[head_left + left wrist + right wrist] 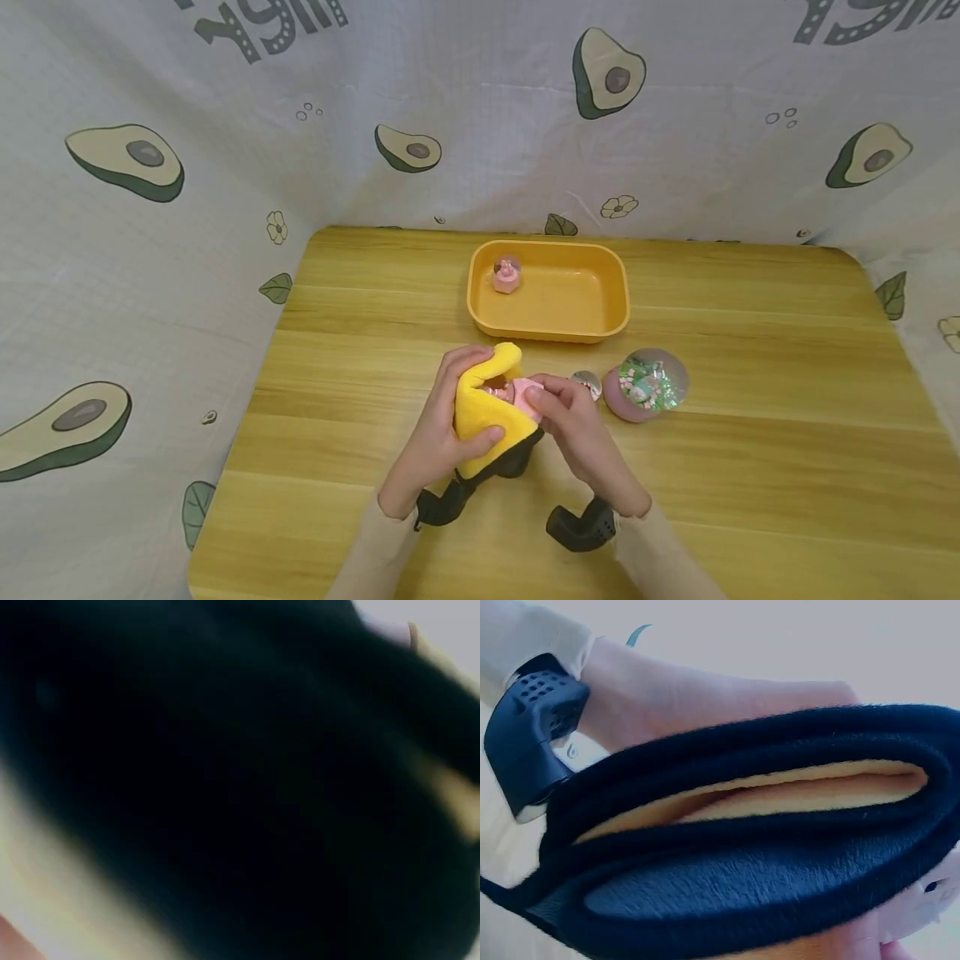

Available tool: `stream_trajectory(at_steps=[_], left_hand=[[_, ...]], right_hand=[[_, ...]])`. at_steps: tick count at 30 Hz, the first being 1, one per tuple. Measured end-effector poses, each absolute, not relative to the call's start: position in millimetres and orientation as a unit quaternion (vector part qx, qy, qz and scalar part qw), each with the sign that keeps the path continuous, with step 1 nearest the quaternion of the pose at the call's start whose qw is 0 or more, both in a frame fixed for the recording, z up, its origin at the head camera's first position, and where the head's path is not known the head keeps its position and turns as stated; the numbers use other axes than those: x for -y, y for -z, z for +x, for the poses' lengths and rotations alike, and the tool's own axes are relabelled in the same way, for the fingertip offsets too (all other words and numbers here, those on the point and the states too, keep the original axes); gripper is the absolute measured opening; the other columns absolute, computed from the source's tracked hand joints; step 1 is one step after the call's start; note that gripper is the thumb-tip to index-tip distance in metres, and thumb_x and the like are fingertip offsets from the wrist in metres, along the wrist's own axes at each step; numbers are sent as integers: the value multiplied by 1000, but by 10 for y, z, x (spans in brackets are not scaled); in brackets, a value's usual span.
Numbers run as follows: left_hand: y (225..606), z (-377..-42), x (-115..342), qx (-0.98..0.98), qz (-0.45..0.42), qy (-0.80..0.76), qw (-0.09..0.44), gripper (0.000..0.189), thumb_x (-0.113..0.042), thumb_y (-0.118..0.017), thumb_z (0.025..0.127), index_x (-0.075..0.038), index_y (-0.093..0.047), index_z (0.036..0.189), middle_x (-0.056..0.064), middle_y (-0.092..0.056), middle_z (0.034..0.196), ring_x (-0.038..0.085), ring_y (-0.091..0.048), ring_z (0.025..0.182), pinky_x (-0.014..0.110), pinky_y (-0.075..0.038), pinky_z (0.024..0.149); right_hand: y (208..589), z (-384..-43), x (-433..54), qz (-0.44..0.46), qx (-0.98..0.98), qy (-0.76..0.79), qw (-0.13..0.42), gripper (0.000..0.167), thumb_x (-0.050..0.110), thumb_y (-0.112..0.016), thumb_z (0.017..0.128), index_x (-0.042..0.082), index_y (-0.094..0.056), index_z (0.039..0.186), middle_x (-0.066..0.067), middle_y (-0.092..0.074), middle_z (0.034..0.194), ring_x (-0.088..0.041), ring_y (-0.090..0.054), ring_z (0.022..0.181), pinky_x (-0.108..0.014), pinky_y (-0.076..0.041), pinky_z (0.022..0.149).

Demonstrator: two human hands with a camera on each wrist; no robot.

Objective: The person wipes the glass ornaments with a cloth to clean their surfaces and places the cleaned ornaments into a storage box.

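My left hand (441,429) grips a folded plush cloth (480,412), yellow on one side and dark grey on the other, thumb in front and fingers behind. The cloth wraps partly around a small pink ornament (527,398), which my right hand (585,433) pinches between thumb and fingers at the cloth's open side. Part of the ornament is hidden by cloth and fingers. In the right wrist view the layered dark edge of the cloth (742,870) fills the middle, with a pale pink piece (922,900) showing at its right end. Dark cloth blocks most of the left wrist view.
A yellow tray (570,304) stands at the back of the wooden table (360,350), holding a small pink snow globe (506,275). Right of my right hand, a larger snow globe (647,385) with a pink base lies on its side, beside a small shiny round thing (587,383).
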State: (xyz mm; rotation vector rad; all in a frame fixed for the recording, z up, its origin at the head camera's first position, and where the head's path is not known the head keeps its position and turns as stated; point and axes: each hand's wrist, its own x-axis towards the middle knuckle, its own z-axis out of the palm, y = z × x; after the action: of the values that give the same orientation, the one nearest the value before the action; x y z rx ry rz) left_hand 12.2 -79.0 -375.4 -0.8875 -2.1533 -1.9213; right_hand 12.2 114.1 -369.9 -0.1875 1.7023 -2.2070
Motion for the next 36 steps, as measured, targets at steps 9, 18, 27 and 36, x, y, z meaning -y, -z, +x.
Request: stream_trajectory(at_steps=[9, 18, 27, 36], left_hand=[[3821, 91, 813, 713, -238, 655, 81, 68, -50, -68, 83, -4, -47, 128, 13, -50, 126, 28, -50, 111, 34, -45, 92], [3828, 50, 863, 702, -238, 670, 40, 64, -44, -72, 81, -4, -48, 125, 12, -52, 121, 26, -53, 101, 31, -48, 84], [3819, 37, 874, 679, -236, 695, -14, 69, -42, -74, 80, 0, -45, 127, 16, -52, 121, 37, -52, 97, 30, -50, 80], [3838, 20, 869, 625, -225, 744, -74, 63, -33, -72, 84, 0, -42, 129, 15, -48, 122, 47, -47, 98, 29, -50, 80]], right_hand=[[3632, 145, -1142, -110, -678, 713, 140, 32, 9, -60, 94, -13, -56, 117, -14, -63, 106, -15, -63, 93, -28, -53, 81], [3602, 178, -1134, -240, -747, 619, -21, 38, 6, -71, 85, -2, -60, 120, -10, -61, 110, -17, -59, 94, -25, -52, 82], [3571, 64, -1228, -370, -768, 506, -133, 52, 38, -61, 89, 0, -60, 124, -13, -58, 115, -23, -59, 102, -24, -45, 92], [3518, 13, -1200, -468, -732, 443, -223, 30, 21, -56, 97, 1, -64, 117, -19, -58, 114, -30, -58, 103, -27, -46, 94]])
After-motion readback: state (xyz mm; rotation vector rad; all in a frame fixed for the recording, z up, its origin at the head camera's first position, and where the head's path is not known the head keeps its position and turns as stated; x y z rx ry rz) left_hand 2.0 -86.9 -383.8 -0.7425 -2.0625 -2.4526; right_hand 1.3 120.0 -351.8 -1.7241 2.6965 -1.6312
